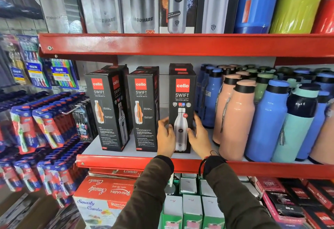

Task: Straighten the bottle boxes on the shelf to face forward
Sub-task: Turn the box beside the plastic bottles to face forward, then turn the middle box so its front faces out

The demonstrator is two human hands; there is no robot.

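Note:
Three black Cello Swift bottle boxes stand in the front row of the red shelf (126,161). The left box (105,109) is turned at an angle, showing two faces. The middle box (143,109) shows its text side. The right box (182,102) faces forward with the steel bottle picture. My left hand (165,136) grips the right box's lower left edge, and my right hand (199,134) grips its lower right edge. More black boxes stand behind the front row, mostly hidden.
Pink (235,120), blue (267,120) and teal bottles crowd the shelf just right of the boxes. Toothbrush packs (45,125) hang at the left. An upper shelf holds tall bottle boxes (142,6). Below are red combo cartons (101,190) and green boxes.

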